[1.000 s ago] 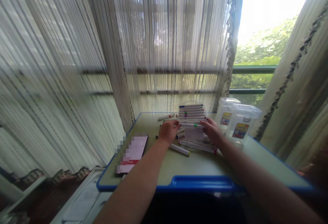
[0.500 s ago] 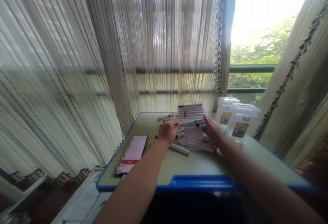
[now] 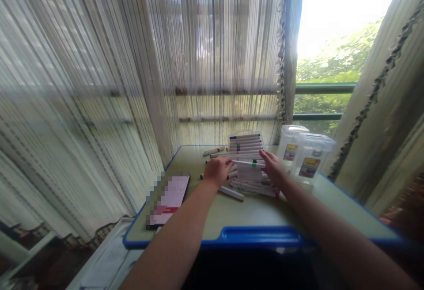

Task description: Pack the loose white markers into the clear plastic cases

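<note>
A white marker (image 3: 245, 163) with a green band lies across the space between my two hands, held above the other markers. My left hand (image 3: 217, 170) pinches its left end. The right end meets the fingers of my right hand (image 3: 272, 165), which are closed around it. Behind it, several white markers lie side by side in a row (image 3: 245, 142) with coloured ends. Under the held marker shows a pale, light pinkish piece (image 3: 249, 174). More loose markers (image 3: 253, 187) lie in front, and one with a yellow-green end (image 3: 232, 193) sits nearer to me.
Two clear plastic boxes (image 3: 311, 159) with labels stand at the right of the table (image 3: 265, 215), which has a blue edge. On the left lies a dark-edged flat object (image 3: 172, 195), partly blurred out. A marker with a red band (image 3: 213, 151) lies at the back left. Curtains (image 3: 212, 60) hang behind.
The held marker's right end has come down from a slight upward tilt, so it now slopes slightly down to the right. My right hand shifted a little; my left hand stays nearly in place.
</note>
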A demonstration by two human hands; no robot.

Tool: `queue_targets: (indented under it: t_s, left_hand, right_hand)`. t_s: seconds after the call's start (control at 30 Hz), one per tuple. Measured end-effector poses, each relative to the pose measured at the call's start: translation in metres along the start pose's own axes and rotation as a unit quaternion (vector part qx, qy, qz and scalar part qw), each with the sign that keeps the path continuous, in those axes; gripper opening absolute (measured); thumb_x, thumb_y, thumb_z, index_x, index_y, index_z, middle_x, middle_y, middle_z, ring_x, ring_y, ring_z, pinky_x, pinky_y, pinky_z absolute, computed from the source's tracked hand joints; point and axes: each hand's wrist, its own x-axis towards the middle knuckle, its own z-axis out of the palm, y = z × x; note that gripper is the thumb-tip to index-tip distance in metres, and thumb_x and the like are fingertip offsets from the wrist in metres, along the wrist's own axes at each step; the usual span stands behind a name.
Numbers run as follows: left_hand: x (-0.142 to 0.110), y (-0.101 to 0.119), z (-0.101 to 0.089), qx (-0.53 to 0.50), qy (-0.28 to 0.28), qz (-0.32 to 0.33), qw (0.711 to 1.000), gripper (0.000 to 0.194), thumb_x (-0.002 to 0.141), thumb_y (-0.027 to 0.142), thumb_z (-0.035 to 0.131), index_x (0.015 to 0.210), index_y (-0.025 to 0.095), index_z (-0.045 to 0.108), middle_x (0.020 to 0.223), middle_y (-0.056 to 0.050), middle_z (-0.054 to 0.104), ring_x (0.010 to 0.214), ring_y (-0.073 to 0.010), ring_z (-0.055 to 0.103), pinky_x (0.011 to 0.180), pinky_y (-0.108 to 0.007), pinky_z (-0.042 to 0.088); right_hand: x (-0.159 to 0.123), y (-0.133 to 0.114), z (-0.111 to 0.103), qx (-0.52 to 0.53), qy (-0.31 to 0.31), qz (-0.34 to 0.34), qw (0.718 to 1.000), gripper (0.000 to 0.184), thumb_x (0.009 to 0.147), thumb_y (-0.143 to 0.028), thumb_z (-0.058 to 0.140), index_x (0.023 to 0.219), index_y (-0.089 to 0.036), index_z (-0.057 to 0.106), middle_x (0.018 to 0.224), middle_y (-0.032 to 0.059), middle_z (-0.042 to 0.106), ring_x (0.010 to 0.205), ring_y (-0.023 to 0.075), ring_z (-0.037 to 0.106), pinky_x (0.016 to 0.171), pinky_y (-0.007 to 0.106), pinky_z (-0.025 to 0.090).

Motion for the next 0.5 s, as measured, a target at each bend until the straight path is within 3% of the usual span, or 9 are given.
queue_targets:
  t_s: [0.23,0.5]
  left_hand:
    - [0.0014,0.0,-0.0014,-0.023,0.011,0.0,1.0,0.017,0.081,0.024,0.065,0.094,0.02,0.075,0.088,-0.006,0.074,0.084,-0.0177,0.068,0.079,-0.029,0.05]
    - [0.0001,-0.0018,0.002,0.019,0.008,0.021,1.0,0.018,0.081,0.026,0.064,0.094,0.02,0.075,0.08,-0.004,0.069,0.073,-0.015,0.063,0.073,-0.026,0.049]
  right_hand:
    - [-0.0052,-0.0057,0.0027,0.003,-0.003,-0.006,1.0,0.046,0.056,-0.06,0.075,0.077,-0.021,0.062,0.061,-0.0031,0.057,0.045,0.0086,0.046,0.04,0.021,0.037]
    - [-0.0028,-0.0038,0.0011,-0.02,0.005,-0.004,1.0,0.037,0.063,-0.056,0.071,0.076,-0.023,0.063,0.066,-0.0027,0.057,0.056,0.0122,0.05,0.044,0.022,0.039]
